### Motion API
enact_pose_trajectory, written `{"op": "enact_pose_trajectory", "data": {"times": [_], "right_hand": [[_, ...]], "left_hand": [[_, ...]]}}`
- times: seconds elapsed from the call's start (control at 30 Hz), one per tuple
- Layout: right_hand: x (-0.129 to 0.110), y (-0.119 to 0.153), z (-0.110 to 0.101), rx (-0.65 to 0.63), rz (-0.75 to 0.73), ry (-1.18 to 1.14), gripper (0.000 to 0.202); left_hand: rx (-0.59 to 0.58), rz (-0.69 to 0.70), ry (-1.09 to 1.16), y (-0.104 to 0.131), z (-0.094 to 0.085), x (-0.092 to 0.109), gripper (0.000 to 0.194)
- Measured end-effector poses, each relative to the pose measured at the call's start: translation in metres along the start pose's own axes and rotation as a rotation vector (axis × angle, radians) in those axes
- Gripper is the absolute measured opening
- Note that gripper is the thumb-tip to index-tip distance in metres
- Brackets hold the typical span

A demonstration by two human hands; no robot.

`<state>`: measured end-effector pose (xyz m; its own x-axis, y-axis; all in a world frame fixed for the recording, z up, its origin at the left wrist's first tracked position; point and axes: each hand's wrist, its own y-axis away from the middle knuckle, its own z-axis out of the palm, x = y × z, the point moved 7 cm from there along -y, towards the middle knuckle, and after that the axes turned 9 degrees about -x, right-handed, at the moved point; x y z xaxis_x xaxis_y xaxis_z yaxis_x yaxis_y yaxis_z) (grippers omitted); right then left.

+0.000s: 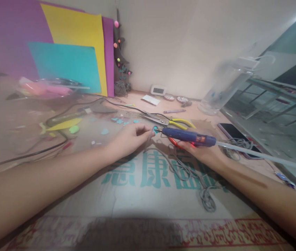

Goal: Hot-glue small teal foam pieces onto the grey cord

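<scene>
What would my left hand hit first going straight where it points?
Probably the metal nozzle of the blue glue gun, near the teal piece your left hand pinches, though depth is hard to judge.

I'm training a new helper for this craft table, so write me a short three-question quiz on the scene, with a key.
1. Which hand holds the blue glue gun?
2. True or false: the turquoise sheet overlaps the yellow sheet.
3. What colour is the small piece pinched by the left hand? A) pink B) teal C) yellow

Key: 1. The right hand; 2. True; 3. B
</scene>
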<state>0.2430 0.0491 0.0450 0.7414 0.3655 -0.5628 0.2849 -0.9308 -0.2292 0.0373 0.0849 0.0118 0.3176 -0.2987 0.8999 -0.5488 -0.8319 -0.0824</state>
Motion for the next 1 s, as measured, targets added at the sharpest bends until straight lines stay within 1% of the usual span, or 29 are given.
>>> {"op": "enact_pose_trajectory", "data": {"times": [0.3, 0.57, 0.77, 0.9, 1.0], "right_hand": [[-0.004, 0.0, -0.002, 0.027, -0.043, 0.039, 0.02], [-0.004, 0.003, -0.003, 0.011, -0.089, 0.067, 0.025], [-0.011, 0.003, -0.004, -0.01, -0.153, 0.004, 0.022], [-0.011, 0.003, -0.01, 0.008, -0.13, -0.062, 0.034], [-0.014, 0.005, -0.019, 0.014, -0.112, -0.169, 0.04]], "left_hand": [[-0.005, -0.033, 0.002, 0.0, 0.002, 0.0, 0.028], [-0.007, -0.055, -0.017, 0.001, 0.001, 0.0, 0.027], [-0.012, -0.067, -0.013, 0.001, 0.001, 0.003, 0.028], [-0.022, -0.076, 0.001, 0.002, 0.002, 0.002, 0.029], [-0.049, -0.079, 0.064, 0.003, 0.005, 0.001, 0.031]]}}
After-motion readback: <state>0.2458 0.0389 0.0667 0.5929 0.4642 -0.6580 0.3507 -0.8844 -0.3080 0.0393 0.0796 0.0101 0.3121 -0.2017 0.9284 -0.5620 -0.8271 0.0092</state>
